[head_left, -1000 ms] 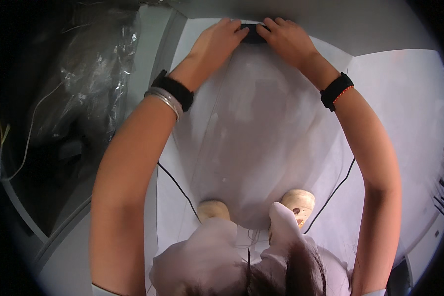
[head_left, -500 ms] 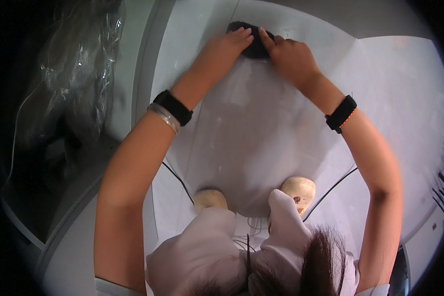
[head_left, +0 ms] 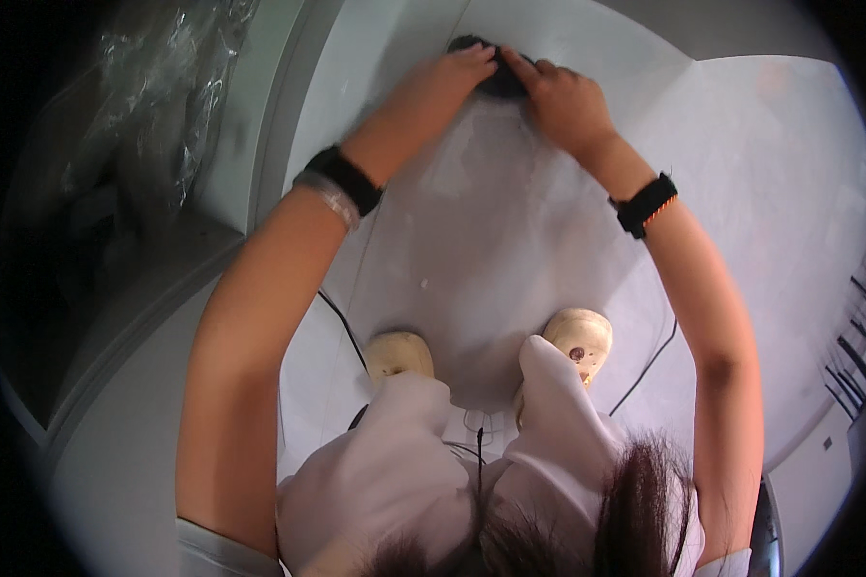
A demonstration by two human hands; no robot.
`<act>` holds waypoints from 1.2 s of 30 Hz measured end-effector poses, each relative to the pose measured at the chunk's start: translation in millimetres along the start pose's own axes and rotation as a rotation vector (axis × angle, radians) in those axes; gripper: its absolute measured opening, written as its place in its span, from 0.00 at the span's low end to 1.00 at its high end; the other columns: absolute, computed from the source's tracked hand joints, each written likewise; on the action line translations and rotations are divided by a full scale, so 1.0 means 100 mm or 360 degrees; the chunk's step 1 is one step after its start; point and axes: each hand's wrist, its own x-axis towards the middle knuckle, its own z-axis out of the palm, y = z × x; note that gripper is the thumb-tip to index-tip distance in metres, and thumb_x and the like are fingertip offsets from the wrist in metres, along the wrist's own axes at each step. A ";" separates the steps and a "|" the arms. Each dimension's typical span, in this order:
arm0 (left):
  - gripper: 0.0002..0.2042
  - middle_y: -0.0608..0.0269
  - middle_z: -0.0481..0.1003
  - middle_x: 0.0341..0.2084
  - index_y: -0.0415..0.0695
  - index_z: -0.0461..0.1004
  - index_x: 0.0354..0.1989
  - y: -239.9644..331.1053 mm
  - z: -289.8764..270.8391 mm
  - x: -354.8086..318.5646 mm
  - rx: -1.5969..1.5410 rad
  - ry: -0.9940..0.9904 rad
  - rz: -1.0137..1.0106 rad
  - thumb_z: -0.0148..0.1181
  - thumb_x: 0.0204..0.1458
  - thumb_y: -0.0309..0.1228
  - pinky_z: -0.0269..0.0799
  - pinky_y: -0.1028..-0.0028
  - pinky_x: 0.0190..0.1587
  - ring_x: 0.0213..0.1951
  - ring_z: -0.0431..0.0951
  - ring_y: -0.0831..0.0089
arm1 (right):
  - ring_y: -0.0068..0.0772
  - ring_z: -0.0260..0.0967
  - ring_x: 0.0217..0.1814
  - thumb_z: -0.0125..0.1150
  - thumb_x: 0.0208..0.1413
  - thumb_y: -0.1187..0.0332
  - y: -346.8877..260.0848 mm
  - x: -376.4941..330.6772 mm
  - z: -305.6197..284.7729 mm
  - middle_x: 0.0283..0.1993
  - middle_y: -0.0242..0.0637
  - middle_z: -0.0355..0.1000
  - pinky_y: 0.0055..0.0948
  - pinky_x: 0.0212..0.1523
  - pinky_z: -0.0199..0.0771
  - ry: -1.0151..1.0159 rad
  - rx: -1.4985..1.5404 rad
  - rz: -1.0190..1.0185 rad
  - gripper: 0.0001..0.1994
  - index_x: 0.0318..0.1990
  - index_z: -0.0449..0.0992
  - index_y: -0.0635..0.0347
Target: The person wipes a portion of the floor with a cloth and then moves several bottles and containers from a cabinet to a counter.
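Observation:
Ahead of me, at the far end of my reach, a black, soft-looking oval pad (head_left: 503, 87) rests against the pale surface. I cannot tell its exact kind. From the left, my left hand (head_left: 449, 82) has its fingertips closed over the pad's left part, slightly smeared by motion. My right hand (head_left: 570, 104) is on the pad's right side, index finger stretched along it and the other fingers bent. The two hands nearly meet over it, covering much of its upper side.
My feet in cream shoes (head_left: 579, 337) stand below, with a black cable (head_left: 342, 317) by the left one. Clear crinkled plastic sheeting (head_left: 197, 106) hangs at the left, beyond a grey raised edge (head_left: 289, 106). Dark prongs (head_left: 852, 370) stick out at the far right.
The whole view has tilted a little, so the shoes sit higher. Both wrists have drawn slightly inward and forward; the hands stay on the black pad.

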 end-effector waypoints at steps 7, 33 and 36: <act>0.20 0.56 0.66 0.55 0.41 0.69 0.52 0.14 0.05 -0.27 -0.0053 -0.0074 -0.0078 0.43 0.49 0.18 0.64 0.67 0.57 0.57 0.66 0.62 | 0.38 0.74 0.33 0.48 0.50 0.72 -0.24 -0.28 0.04 0.32 0.39 0.72 0.32 0.33 0.75 -0.0082 -0.0128 -0.0083 0.27 0.62 0.59 0.55; 0.18 0.53 0.67 0.54 0.38 0.70 0.50 0.79 0.12 -1.58 -0.0107 -0.0260 -0.0118 0.46 0.48 0.20 0.65 0.69 0.57 0.56 0.67 0.62 | 0.36 0.71 0.35 0.52 0.46 0.73 -1.16 -1.33 0.06 0.32 0.36 0.69 0.32 0.30 0.74 -0.0403 0.0216 -0.0183 0.32 0.64 0.56 0.57; 0.18 0.51 0.67 0.53 0.37 0.69 0.50 1.00 0.03 -1.68 -0.0173 -0.0379 -0.0246 0.46 0.48 0.20 0.66 0.68 0.56 0.56 0.67 0.62 | 0.39 0.71 0.37 0.52 0.46 0.74 -1.23 -1.40 -0.10 0.34 0.38 0.69 0.32 0.34 0.74 -0.0682 0.0443 -0.0176 0.32 0.63 0.57 0.56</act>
